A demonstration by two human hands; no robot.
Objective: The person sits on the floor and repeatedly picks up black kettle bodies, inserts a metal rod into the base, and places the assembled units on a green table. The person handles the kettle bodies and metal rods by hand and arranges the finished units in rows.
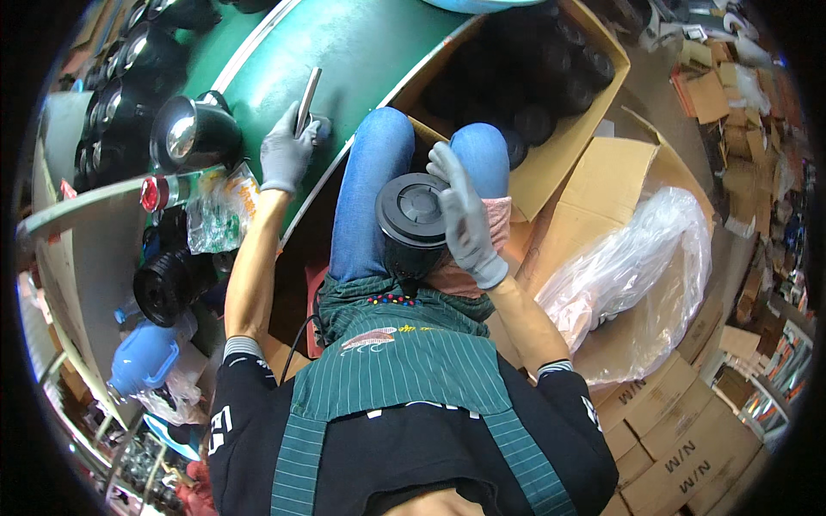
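Lap work beside a green table [370, 43], seen from above. The black canister [411, 208] sits in the lap between the thighs, its round lid turned up toward the viewer. The left hand [288, 155], gloved in grey, reaches out over the table's near edge with its fingers closed around a slim metal bar [308, 99], which points away from the body. The right hand [467, 219], also gloved, lies along the right side of the lid, fingers extended and close to one another, pinching nothing; whether its palm touches the rim cannot be told. A carton [564, 168] of black parts [533, 125] stands just beyond the right knee, and dark pots [196, 133] line the table at left. The arrangement suggests a pause between two operations on the canister, with the bar being either picked up or laid aside; a single view does not settle which. The next move would seem to call for the right hand to steady the canister and the left to bring or release the bar cleanly.
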